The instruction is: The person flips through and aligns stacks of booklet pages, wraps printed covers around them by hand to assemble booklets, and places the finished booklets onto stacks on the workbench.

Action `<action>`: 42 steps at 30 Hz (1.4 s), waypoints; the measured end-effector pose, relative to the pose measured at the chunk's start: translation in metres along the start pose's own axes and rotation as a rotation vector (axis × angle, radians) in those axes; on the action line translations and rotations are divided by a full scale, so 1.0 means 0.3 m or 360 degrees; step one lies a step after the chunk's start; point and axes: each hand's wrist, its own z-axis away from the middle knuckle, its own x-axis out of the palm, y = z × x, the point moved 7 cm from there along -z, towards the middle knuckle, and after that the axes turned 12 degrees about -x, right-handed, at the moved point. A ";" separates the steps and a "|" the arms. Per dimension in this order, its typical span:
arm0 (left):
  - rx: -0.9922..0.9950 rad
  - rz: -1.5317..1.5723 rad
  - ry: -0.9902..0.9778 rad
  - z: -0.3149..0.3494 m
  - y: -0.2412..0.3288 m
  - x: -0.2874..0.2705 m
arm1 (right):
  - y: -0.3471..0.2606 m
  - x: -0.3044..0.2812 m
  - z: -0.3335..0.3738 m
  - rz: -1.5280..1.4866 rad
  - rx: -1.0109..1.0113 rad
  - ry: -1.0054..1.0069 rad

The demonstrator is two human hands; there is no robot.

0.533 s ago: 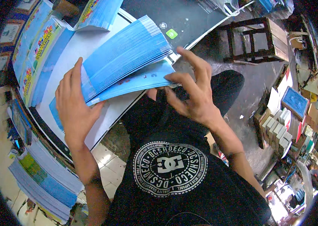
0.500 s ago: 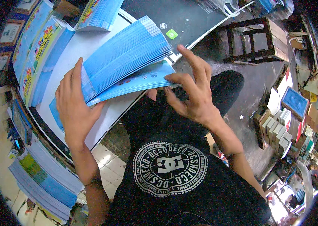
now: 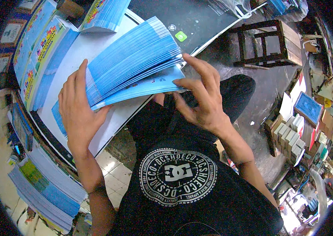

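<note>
A fanned stack of thin blue booklets (image 3: pixel 131 59) leans across the table's near edge. My left hand (image 3: pixel 76 114) is wrapped round its left end, with the thumb at the near side and the fingers along the far side. At the right end, my right hand (image 3: pixel 205 96) has its thumb below and a finger above the corner of the lower booklets (image 3: pixel 150 87). Another fingertip of that hand touches the edge of the upper ones. A narrow gap parts the upper and lower booklets, showing a printed light-blue cover.
More booklets stand in rows (image 3: pixel 50 59) at the left of the table, with another bundle (image 3: pixel 105 15) behind. A white board (image 3: pixel 70 55) lies under them on the dark tabletop (image 3: pixel 154 10). A wooden stool (image 3: pixel 290 43) and book piles (image 3: pixel 290 135) are on the right.
My right hand's upper fingertip has moved in against the upper booklets' edge. Several booklets have come down at the right end, so the gap is narrower. My left hand has hardly moved.
</note>
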 end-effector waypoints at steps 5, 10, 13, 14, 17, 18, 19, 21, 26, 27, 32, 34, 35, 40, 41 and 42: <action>-0.0004 0.0002 -0.0003 0.000 0.001 -0.002 | 0.000 -0.008 -0.008 -0.0128 0.0040 0.0021; 0.0000 0.0005 -0.0003 0.002 0.005 -0.003 | 0.015 0.005 0.002 -0.0296 0.0120 0.0027; 0.0000 0.0009 -0.0001 0.002 0.005 -0.003 | 0.017 0.012 0.001 -0.0314 0.0112 0.0073; 0.0001 0.0009 -0.0001 0.002 0.006 -0.004 | 0.019 0.011 0.000 -0.0337 0.0107 0.0121; 0.0005 0.0003 0.0004 0.002 0.002 -0.003 | 0.019 0.013 -0.002 -0.0306 0.0082 0.0134; 0.0008 0.0007 0.0004 0.002 0.001 -0.002 | 0.021 0.014 -0.001 -0.0305 0.0082 0.0133; 0.0009 0.0011 0.0005 0.002 0.000 -0.002 | 0.019 0.014 -0.002 -0.0276 0.0058 0.0131; 0.0013 0.0010 0.0015 0.003 0.000 -0.003 | 0.016 0.011 -0.005 -0.0247 0.0033 0.0128; 0.0007 -0.0010 0.0009 -0.001 -0.001 0.000 | 0.012 0.008 -0.016 -0.0180 0.0006 0.0081; 0.0009 -0.0004 0.0009 -0.001 -0.002 -0.001 | 0.010 0.006 -0.017 -0.0181 0.0005 0.0080; 0.0022 0.0012 0.0020 -0.003 -0.003 -0.003 | 0.001 0.005 -0.014 -0.0127 -0.0015 0.0048; 0.0019 0.0006 0.0008 -0.004 -0.004 0.000 | 0.000 0.006 -0.009 -0.0148 -0.0015 0.0060; 0.0020 0.0008 0.0008 -0.005 -0.004 0.001 | -0.002 0.006 -0.008 -0.0170 -0.0016 0.0074; 0.0007 0.0007 -0.0028 -0.008 -0.008 -0.001 | 0.000 -0.006 -0.005 -0.0232 0.0186 0.0148; 0.0006 0.0008 -0.0028 -0.008 -0.010 0.001 | 0.008 0.003 -0.001 -0.0221 0.0276 0.0048; 0.0013 0.0017 -0.0015 -0.007 -0.011 0.003 | 0.010 0.005 0.003 -0.0221 0.0276 0.0047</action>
